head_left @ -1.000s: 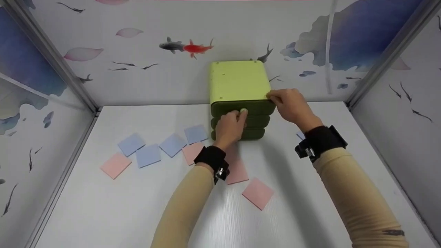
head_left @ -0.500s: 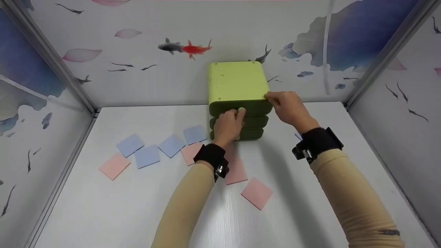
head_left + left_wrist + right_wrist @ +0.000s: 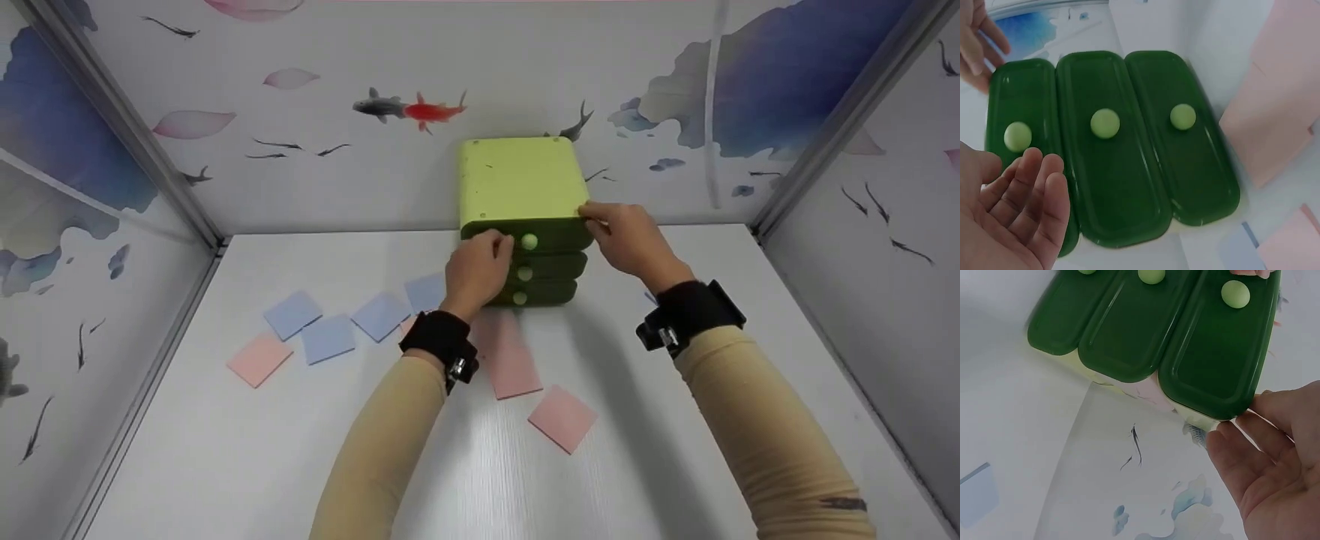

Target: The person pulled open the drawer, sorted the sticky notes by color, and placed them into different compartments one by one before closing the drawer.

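Note:
A small yellow-green drawer cabinet point(image 3: 521, 176) stands against the back wall. Its three dark green drawer fronts each carry a round light green knob, and all sit pushed in. My left hand point(image 3: 478, 270) is just left of the top knob point(image 3: 529, 241), fingers loosely bent and holding nothing. In the left wrist view its fingertips are beside that knob point(image 3: 1018, 137), apart from it. With thumb and fingers, my right hand point(image 3: 630, 236) pinches the cabinet's upper right front corner; the right wrist view shows the fingertips at the end of the top drawer front point(image 3: 1216, 354).
Several blue square tiles point(image 3: 328, 339) and a pink tile point(image 3: 259, 360) lie on the white table left of the cabinet. More pink tiles point(image 3: 562, 418) lie in front. A blue tile point(image 3: 978, 488) is at the right, mostly behind the right wrist. Printed walls enclose the table.
My left hand has let go of the top drawer's knob and moved slightly left, uncovering the three knobs. The right hand stays at the cabinet's corner.

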Demonstrator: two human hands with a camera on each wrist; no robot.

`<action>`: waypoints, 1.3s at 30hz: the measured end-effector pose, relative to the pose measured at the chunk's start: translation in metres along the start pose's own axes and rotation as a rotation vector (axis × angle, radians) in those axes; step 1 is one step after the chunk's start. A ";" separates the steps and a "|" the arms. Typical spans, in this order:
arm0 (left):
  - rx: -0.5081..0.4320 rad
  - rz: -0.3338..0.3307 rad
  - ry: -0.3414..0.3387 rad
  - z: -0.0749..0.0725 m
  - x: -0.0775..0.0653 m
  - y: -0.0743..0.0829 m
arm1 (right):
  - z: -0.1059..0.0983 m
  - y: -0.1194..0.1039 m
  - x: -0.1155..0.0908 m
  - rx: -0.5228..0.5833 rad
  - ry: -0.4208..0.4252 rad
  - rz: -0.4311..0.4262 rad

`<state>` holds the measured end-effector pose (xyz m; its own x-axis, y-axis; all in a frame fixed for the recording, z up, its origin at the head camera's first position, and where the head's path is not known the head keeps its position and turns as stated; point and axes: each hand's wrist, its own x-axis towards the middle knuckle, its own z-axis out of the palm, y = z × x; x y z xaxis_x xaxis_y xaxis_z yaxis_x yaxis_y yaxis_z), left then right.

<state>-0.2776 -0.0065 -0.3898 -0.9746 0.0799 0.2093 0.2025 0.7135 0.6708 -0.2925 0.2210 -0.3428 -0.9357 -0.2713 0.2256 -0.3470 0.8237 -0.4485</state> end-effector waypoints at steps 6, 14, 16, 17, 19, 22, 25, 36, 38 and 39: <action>-0.042 0.015 0.144 -0.017 0.000 -0.006 | -0.003 0.003 -0.008 0.000 -0.027 0.044; -0.119 0.025 0.367 -0.028 0.008 -0.013 | 0.000 0.018 -0.027 -0.069 0.036 0.143; -0.162 0.005 0.368 -0.028 0.011 -0.015 | 0.004 0.024 -0.031 -0.076 0.040 0.160; -0.186 -0.008 0.361 -0.028 0.012 -0.016 | 0.007 0.026 -0.033 -0.077 0.033 0.164; -0.229 -0.046 0.328 -0.027 0.014 -0.018 | 0.015 0.031 -0.037 -0.075 0.011 0.168; -0.296 -0.107 0.250 -0.025 0.014 -0.019 | 0.028 0.035 -0.043 -0.046 -0.049 0.177; -0.349 -0.158 0.163 -0.022 0.014 -0.020 | 0.042 0.034 -0.047 -0.011 -0.104 0.193; -0.494 -0.274 0.034 -0.020 0.018 -0.020 | 0.095 0.013 -0.040 0.153 -0.206 0.220; -0.493 -0.281 0.021 -0.020 0.019 -0.019 | 0.102 0.010 -0.037 0.170 -0.201 0.233; -0.487 -0.282 0.016 -0.019 0.019 -0.019 | 0.106 0.009 -0.036 0.176 -0.195 0.241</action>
<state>-0.2983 -0.0320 -0.3845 -0.9966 -0.0804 -0.0177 -0.0412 0.3015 0.9526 -0.2690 0.1849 -0.4466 -0.9807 -0.1835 -0.0670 -0.1044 0.7821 -0.6144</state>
